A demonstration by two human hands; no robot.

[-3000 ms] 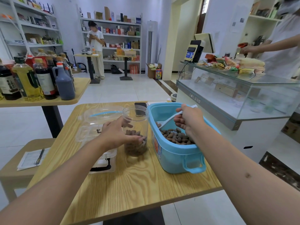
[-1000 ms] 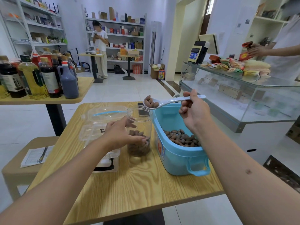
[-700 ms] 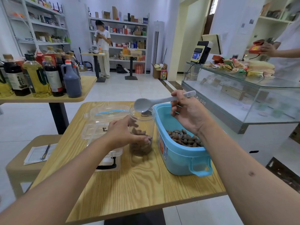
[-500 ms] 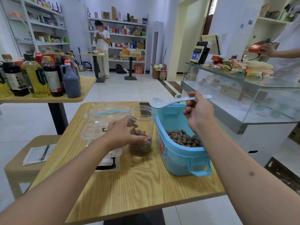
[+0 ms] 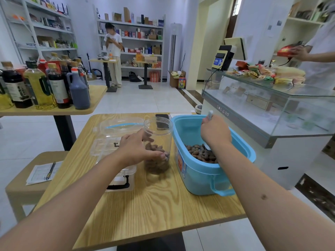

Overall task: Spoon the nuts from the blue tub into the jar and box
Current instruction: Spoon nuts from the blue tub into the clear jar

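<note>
Brown nuts (image 5: 200, 153) heaped in the near-right part of the blue tub (image 5: 197, 175), on the right side of the wooden table (image 5: 145, 205). White spoon (image 5: 210, 115) standing steeply in the tub, handle end showing above the right hand (image 5: 215, 134), bowl down among the nuts and mostly hidden behind the wrist. Right hand inside the tub opening, fingers curled round the spoon handle.

Clear jar (image 5: 157, 145) upright, open-topped, just left of the tub, roughly a third filled with nuts. Left hand (image 5: 135, 150) wrapped round the jar's left side, thumb across the near wall, fingertips visible through the plastic on the far side.

Clear box (image 5: 116, 142) left of the jar, touching or nearly touching it, partly covered by the left forearm; black latch handle (image 5: 118, 185) on its near face. Transparent lid with a blue strip (image 5: 121, 125) lying behind the box. Contents of the box not discernible.

Dark phone (image 5: 162, 119) flat on the table behind the jar.

Beyond the table: second table to the left loaded with oil and sauce bottles (image 5: 45, 84); low stool (image 5: 23, 183) carrying a sheet of paper and a pen (image 5: 49, 171); glass counter (image 5: 272, 105) to the right with packaged goods on top; person in white (image 5: 114, 51) standing at the rear shelves; another person's arm (image 5: 315, 55) at the upper right holding a red packet.
</note>
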